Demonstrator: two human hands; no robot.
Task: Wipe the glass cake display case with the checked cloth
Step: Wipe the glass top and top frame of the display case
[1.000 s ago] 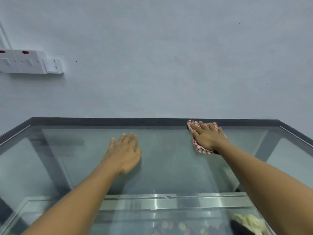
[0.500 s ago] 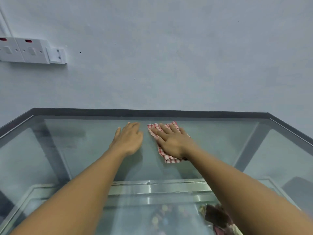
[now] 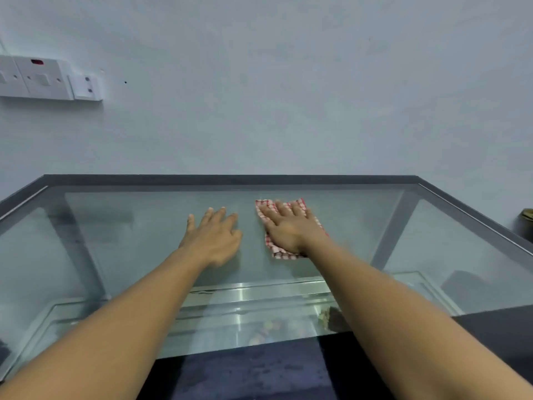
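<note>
While both arms reach forward over the case (image 3: 360,226), the right hand (image 3: 288,229) lies flat on the cloth (image 3: 281,252), fingers spread and palm down, pressing it against the glass top; its grip is released, nothing clenched. The cloth, red-and-white checked and folded, sits toward the far edge of the top, a little right of the middle. Its far corners show past the fingertips and its near edge shows below the wrist. It stops short of the dark frame (image 3: 230,179) that runs along the far edge.

The left hand (image 3: 213,238) rests palm down on the bare glass just beside the cloth, on its left, with a narrow strip of glass between them. Its fingers are stretched out and its grip is also released, holding nothing.

Through the glass a metal shelf (image 3: 259,295) crosses the inside of the case, and beneath it lie small blurred items, too vague to name. Dark frame posts slant down at the left and right inside corners. At the near edge a dark surface (image 3: 245,373) lies below the glass.

On the pale wall (image 3: 288,96) behind, white switches (image 3: 43,79) are mounted at the upper left.
</note>
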